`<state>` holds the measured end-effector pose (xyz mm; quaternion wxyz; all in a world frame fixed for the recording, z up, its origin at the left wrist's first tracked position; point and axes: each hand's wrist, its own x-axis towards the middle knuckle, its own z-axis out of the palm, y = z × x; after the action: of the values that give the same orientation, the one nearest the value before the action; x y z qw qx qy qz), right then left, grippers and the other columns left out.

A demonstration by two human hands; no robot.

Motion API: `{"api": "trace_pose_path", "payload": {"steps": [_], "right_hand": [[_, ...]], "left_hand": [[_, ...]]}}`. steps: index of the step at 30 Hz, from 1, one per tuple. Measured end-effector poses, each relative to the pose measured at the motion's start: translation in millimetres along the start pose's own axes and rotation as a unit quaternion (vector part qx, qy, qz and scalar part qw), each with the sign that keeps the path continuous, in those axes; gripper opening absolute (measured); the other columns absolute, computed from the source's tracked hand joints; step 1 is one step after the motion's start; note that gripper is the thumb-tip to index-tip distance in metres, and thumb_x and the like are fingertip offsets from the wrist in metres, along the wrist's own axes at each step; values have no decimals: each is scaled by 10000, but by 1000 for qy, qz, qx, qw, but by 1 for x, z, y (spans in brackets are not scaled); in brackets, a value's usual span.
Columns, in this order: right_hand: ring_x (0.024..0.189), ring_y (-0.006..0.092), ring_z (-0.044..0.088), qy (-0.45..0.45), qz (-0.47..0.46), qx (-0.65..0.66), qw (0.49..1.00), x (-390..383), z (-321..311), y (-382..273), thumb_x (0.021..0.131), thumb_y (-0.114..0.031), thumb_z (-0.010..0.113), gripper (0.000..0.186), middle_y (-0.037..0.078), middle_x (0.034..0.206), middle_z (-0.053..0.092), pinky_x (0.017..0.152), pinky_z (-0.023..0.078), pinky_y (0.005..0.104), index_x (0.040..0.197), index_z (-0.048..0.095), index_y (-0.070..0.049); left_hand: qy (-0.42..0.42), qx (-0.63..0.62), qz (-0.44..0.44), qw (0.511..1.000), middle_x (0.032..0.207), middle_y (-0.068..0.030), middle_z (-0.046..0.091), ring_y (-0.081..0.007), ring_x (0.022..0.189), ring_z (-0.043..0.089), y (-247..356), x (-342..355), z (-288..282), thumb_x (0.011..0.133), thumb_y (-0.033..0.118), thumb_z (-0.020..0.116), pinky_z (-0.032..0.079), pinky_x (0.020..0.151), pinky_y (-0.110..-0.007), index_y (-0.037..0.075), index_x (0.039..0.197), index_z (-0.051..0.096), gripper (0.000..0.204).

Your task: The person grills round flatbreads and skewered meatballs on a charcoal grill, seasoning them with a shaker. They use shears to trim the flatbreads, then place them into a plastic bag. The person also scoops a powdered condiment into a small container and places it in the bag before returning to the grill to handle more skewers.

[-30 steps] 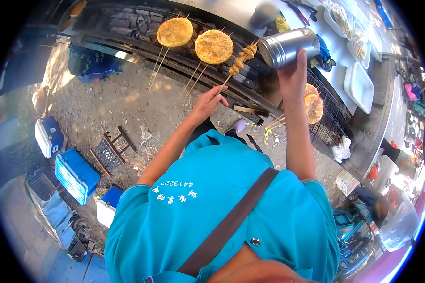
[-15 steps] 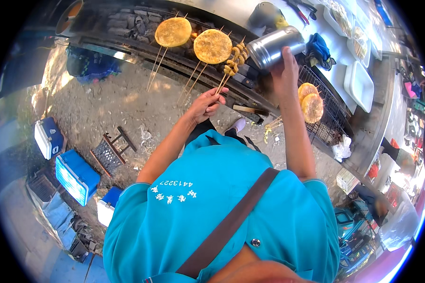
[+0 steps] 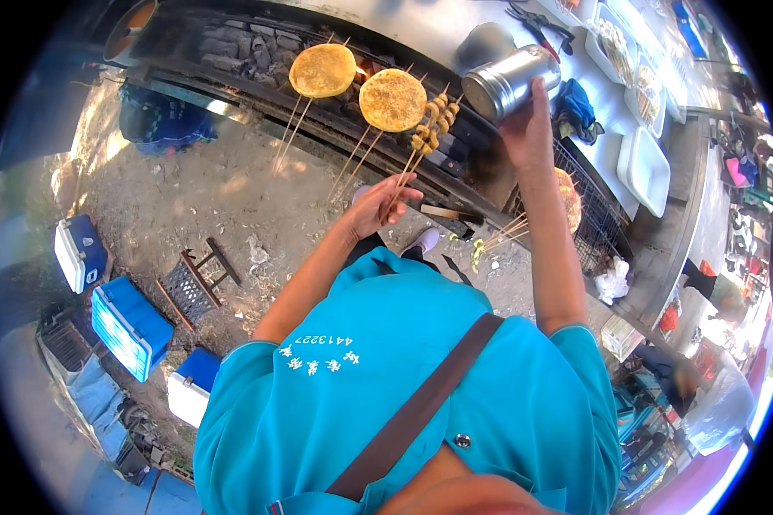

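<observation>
My left hand (image 3: 385,208) holds the lower ends of two thin wooden skewers between thumb and fingers, some fingers loosely extended. Golden-brown curled pieces of food (image 3: 435,122) are threaded on their upper ends, above the charcoal grill (image 3: 232,90). My right hand (image 3: 528,129) is wrapped around a shiny metal canister (image 3: 511,83), tilted sideways with its end toward the skewers. Whether anything falls from it cannot be made out. Left of the curled pieces, two round flat breads on paired sticks, one browned and speckled (image 3: 392,100), the other paler (image 3: 322,70), lie over the coals.
Beyond my right forearm is a wire rack (image 3: 597,227) with a speckled flat bread (image 3: 569,202) on sticks. Further right stand white trays (image 3: 643,172), a dark blue cloth (image 3: 580,112) and tongs (image 3: 541,30). Cool boxes (image 3: 130,326) and a metal stand (image 3: 191,290) rest at left.
The canister has moved slightly right and up. My left hand sits a little lower, its fingers looser around the skewers. A small flame now shows beside the paler bread.
</observation>
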<state>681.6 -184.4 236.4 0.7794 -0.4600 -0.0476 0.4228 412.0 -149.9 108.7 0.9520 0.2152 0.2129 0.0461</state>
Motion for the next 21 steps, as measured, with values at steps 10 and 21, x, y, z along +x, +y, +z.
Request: {"api": "trace_pose_path", "payload": {"steps": [10,21], "right_hand": [[943,268,611,-188,-120,-659,718,138,51,-62,724,-469,633,741,207,1062,585,783,518,359,1289,414,-42],[981,309,571,-100,-326,-820,459,191,71,21,716,-382,632,469,152,1000,621,836,451,401,1095,599,-108]], "left_hand": [[280,125,79,949,1105,-107,591,-149,910,579,3,-80,-88,946,381,373,447,781,-282,53,1269,434,465],[211,181,83,957,548,43,418,-33,439,365,74,-37,1,937,223,437,285,398,-176,47,840,503,212]]}}
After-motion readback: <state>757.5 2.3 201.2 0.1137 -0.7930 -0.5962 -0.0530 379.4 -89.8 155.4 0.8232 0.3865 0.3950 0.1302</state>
